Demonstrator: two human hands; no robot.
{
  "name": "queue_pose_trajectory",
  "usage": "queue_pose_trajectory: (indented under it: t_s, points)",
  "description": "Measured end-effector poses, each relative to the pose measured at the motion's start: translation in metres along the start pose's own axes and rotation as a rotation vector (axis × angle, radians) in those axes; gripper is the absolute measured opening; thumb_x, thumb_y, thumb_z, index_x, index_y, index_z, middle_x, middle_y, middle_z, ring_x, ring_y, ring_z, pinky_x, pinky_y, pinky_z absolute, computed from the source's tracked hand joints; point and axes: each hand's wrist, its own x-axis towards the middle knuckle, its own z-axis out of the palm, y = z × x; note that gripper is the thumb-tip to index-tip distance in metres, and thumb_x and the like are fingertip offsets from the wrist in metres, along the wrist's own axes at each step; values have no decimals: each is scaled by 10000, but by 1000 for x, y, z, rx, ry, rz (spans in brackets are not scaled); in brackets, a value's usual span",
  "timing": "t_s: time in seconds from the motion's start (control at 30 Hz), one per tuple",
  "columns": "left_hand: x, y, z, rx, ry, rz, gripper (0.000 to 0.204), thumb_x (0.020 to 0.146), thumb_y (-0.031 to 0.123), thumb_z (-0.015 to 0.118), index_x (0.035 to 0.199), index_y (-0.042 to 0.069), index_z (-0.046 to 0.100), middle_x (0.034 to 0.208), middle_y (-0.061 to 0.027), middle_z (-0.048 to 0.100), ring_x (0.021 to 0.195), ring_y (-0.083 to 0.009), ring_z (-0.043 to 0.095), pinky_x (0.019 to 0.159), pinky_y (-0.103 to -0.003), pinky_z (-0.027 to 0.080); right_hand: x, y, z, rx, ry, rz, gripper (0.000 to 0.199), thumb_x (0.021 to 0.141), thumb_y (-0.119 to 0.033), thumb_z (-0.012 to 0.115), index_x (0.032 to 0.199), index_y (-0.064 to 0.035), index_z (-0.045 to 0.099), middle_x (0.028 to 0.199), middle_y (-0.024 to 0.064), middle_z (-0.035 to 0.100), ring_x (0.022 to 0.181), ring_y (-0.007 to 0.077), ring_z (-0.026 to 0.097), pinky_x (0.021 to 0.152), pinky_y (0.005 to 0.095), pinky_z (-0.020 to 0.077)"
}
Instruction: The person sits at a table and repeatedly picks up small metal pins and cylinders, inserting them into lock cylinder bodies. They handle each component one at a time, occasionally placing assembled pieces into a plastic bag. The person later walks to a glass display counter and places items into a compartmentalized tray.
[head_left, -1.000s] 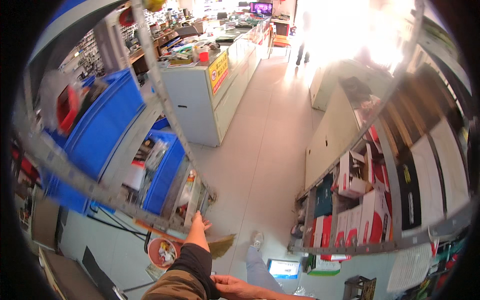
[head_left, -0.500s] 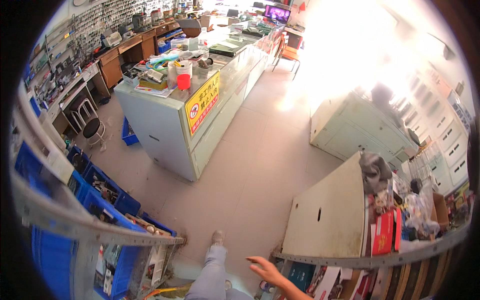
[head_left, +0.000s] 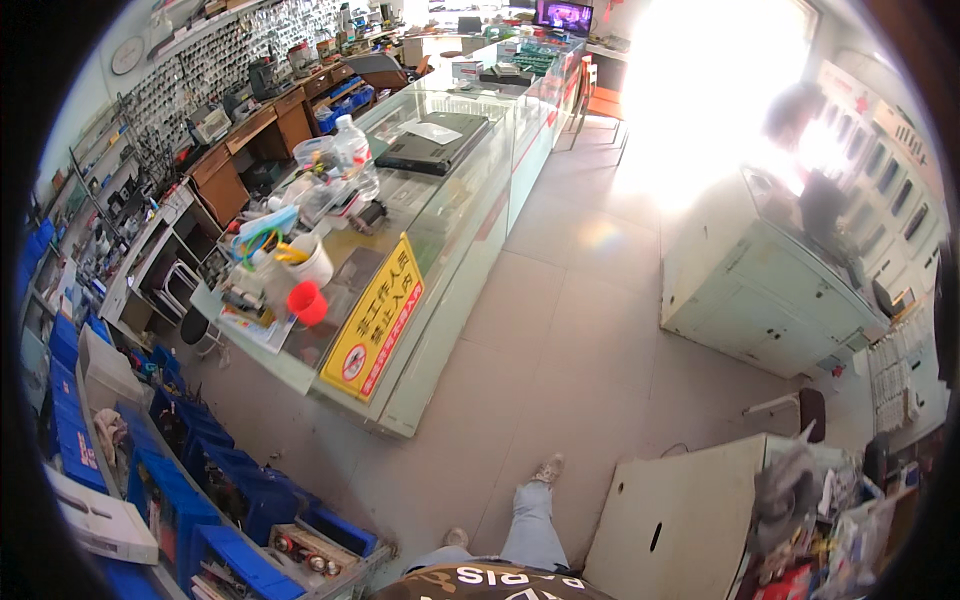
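Note:
Neither of my hands shows in the head view; only my light blue trouser legs [head_left: 533,528], a shoe [head_left: 549,468] and the dark printed shirt [head_left: 490,580] appear at the lower edge. Ahead stands a long glass-topped counter [head_left: 405,222], with a yellow warning sign [head_left: 378,322] on its near corner. On the counter are a red cup [head_left: 307,302], a white tub [head_left: 312,262] with yellow-handled tools, a clear plastic bottle [head_left: 354,158] and a dark laptop [head_left: 433,143] with paper on it.
Blue parts bins [head_left: 230,470] line the lower left. A pale cabinet [head_left: 675,505] with cluttered goods stands at lower right, another pale cabinet [head_left: 765,290] farther along. Tiled floor [head_left: 545,330] runs between them. A person [head_left: 795,110] is by the bright window.
My right hand, seen earlier at the lower edge with fingers spread, has left the view. I have stepped forward, so the counter is nearer, and my legs are in a different stride.

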Motion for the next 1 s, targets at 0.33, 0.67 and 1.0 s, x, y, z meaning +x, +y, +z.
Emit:
queue_pose_trajectory:
  t_s: [0.33,0.67,1.0]
  points:
    - [32,153,20,214,-54,-223,483,778,300,583,1218,133,475,1159,-139,492,1053,-322,490,898,-403,388,100,-268,-305,523,420,-565,291,766,-118,574,1008,44,564,897,167,629,814,249,608,738,349,470]
    - [269,460,-152,-223,355,411,380,783,150,584,1146,56,519,1083,-141,516,932,-282,538,824,-339,430,94,-537,-539,527,504,-602,309,787,-99,560,1068,28,548,985,154,614,811,200,622,735,305,487]
    - [416,707,-354,-401,745,849,301,752,-25,554,1050,20,568,1041,-108,548,875,-211,563,767,-298,447,24,-855,-664,559,592,-1071,275,836,-83,547,1093,14,527,1047,111,579,951,171,551,832,288,430]
